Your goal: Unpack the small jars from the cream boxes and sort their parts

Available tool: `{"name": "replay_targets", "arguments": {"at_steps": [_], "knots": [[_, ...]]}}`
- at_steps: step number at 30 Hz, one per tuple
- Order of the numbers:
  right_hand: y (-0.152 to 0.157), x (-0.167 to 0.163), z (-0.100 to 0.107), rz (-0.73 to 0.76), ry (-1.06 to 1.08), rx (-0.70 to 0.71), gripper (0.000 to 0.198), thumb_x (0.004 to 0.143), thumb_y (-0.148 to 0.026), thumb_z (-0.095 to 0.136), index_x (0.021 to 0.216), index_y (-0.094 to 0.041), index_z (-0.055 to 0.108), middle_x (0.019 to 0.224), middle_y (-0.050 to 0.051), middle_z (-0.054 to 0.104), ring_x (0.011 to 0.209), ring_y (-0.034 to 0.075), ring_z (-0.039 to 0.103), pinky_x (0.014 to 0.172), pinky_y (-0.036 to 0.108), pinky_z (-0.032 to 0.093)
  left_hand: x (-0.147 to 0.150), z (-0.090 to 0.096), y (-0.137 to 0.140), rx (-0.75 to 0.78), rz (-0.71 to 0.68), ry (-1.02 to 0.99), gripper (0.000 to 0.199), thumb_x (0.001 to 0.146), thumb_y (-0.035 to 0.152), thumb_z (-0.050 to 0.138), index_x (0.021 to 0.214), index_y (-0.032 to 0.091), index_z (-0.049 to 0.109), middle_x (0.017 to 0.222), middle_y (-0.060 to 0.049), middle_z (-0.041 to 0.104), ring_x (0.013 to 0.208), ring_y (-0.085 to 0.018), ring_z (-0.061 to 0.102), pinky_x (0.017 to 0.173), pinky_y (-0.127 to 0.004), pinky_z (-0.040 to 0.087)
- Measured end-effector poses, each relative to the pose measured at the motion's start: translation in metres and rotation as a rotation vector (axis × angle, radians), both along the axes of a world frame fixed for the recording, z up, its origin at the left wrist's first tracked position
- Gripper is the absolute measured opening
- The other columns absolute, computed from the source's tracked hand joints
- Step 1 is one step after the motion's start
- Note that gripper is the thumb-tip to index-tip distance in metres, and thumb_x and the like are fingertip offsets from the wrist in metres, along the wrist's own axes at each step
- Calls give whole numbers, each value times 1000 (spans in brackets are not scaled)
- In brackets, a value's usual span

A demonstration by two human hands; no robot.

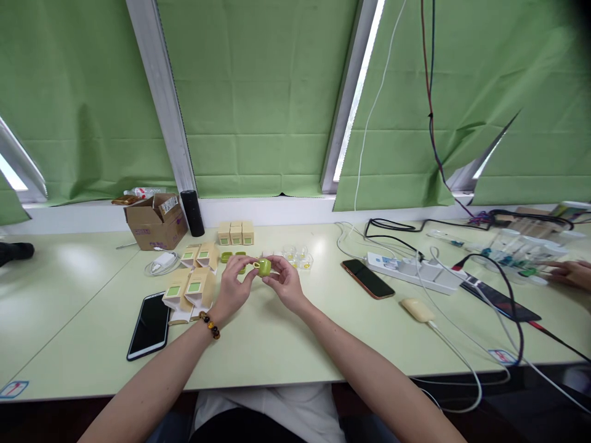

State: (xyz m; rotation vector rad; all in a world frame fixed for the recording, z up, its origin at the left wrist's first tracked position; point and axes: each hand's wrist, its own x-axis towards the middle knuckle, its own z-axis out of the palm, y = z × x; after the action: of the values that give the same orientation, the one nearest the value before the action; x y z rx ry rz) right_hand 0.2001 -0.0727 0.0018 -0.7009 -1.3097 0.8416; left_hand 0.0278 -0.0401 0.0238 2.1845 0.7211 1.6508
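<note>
Both hands hold up a small, glossy olive-green case with a yellowish loop (pixel 264 267) above the middle of the table. The fingers of my left hand (pixel 235 288) pinch its left end by the loop. On the other side, my right hand (pixel 287 284) grips the body between thumb and fingers. Just behind my left hand lie more small green pieces (pixel 226 256), partly covered by the fingers. Several clear plastic cups with yellow bits inside (pixel 302 257) stand beyond my right hand. Open cream cartons with green labels (pixel 200 288) sit left of my left hand.
Three small closed boxes (pixel 236 233) stand at the back, near a cardboard box (pixel 157 223) and a black cylinder (pixel 192 213). Phones (pixel 150 326) (pixel 368 279) lie either side. Rightward are a power strip (pixel 415 271), cables and another person's hand (pixel 570 272).
</note>
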Motion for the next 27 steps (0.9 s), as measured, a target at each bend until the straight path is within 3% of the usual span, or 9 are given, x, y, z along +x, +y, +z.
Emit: {"name": "replay_targets", "arguments": {"at_steps": [6,11,16,21,27], "knots": [[-2,-1,1,-42,-30,37,44,83,-31,82,122,-26,64,118,7,71,112,24,70,98,44,61,0,-2,4,-13,27,-11,9,97,30,66,100,23,71,100,-7,72,101,-23,64,91,-40,52],[-5,-2,3,-56,-70,87,43,87,-32,78,127,-27,64,122,8,70,114,25,69,105,48,58,0,-6,5,-142,-18,-47,12,95,32,68,101,23,72,94,-6,70,86,-20,65,80,-35,54],[-8,-1,8,-132,-171,159,42,90,-28,74,131,-28,65,129,9,65,113,24,67,97,43,60,0,-4,3,-128,-29,-49,18,95,30,67,111,23,72,101,-7,73,92,-21,67,80,-35,55],[-11,-1,11,-232,-308,259,42,90,-24,71,131,-31,66,129,10,65,110,25,65,88,42,61,0,-4,3,-41,30,-3,10,94,25,67,99,24,76,95,-7,76,94,-23,68,85,-40,55],[-10,1,8,-325,-399,329,45,92,-27,71,136,-31,61,126,10,67,102,25,65,87,45,60,0,-8,4,-146,20,-17,12,90,24,68,94,24,79,91,-6,77,86,-21,69,75,-36,56]]}}
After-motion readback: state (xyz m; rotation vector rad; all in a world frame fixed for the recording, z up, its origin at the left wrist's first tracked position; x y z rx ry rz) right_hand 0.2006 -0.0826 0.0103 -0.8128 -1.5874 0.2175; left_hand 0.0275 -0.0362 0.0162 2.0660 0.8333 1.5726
